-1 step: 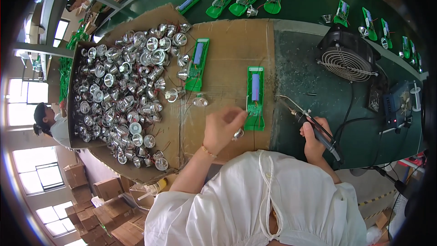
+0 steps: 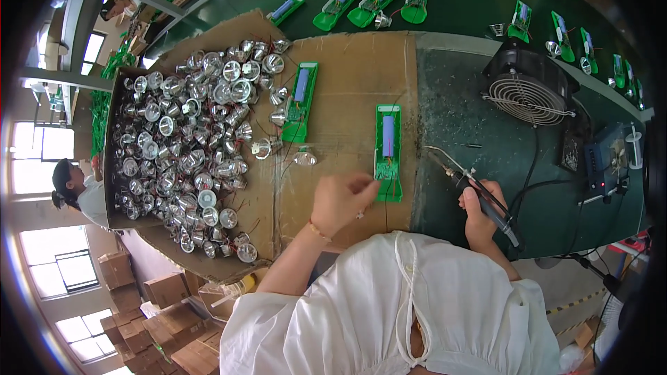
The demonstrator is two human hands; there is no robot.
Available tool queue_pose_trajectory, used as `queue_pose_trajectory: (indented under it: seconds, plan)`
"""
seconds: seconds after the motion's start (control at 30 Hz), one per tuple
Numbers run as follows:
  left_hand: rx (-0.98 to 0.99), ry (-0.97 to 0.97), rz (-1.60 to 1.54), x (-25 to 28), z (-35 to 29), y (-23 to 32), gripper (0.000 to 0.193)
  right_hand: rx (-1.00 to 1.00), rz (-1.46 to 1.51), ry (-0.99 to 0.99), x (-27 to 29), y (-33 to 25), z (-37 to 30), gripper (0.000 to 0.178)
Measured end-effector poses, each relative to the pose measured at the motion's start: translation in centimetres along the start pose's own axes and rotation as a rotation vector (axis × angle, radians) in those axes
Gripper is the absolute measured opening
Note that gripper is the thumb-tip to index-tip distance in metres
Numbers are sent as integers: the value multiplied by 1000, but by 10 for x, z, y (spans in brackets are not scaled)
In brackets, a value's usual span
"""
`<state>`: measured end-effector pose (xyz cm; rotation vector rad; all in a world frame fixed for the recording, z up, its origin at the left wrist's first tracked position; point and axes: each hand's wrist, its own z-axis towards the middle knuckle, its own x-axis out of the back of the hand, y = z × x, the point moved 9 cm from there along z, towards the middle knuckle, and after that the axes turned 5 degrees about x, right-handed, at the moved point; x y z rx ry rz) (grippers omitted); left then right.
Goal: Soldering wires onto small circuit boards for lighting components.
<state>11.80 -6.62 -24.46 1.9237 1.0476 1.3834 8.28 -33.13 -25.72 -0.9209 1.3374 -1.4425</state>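
My left hand (image 2: 338, 201) is closed in a pinch beside the lower left edge of a green lamp housing (image 2: 397, 193). What its fingertips hold is too small to make out. A small shiny piece (image 2: 360, 214) shows under that hand, mostly hidden. The housing lies upright in front of me, with a purple battery cell (image 2: 388, 137), a circuit board (image 2: 387, 169) and thin wires in it. In my right hand (image 2: 481, 212) is a soldering iron (image 2: 490, 209), its handle gripped, with a thin metal tube alongside. The iron's tip points up and left, apart from the housing.
A heap of silver lamp reflectors (image 2: 207, 139) fills a cardboard box at left. Another green housing (image 2: 301, 104) and a loose reflector (image 2: 305, 156) lie on the cardboard sheet (image 2: 354, 62). A black fan (image 2: 529, 83) and soldering station (image 2: 606, 167) stand right. More housings line the back.
The shiny piece under my left hand shows less than before. My left hand has shifted only slightly, and my right hand with the soldering iron has stayed nearly still.
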Motion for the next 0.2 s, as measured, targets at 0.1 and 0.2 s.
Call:
queue_pose_trajectory:
  seconds: [0.1, 0.2]
  plan:
    - [-129, -21, 338, -8, 29, 16, 18, -36, -39, 33, 6, 8, 5, 14]
    - [-206, -28, 563, -15, 99, 67, 19, -3, -64, 45, 6, 16, 7, 14]
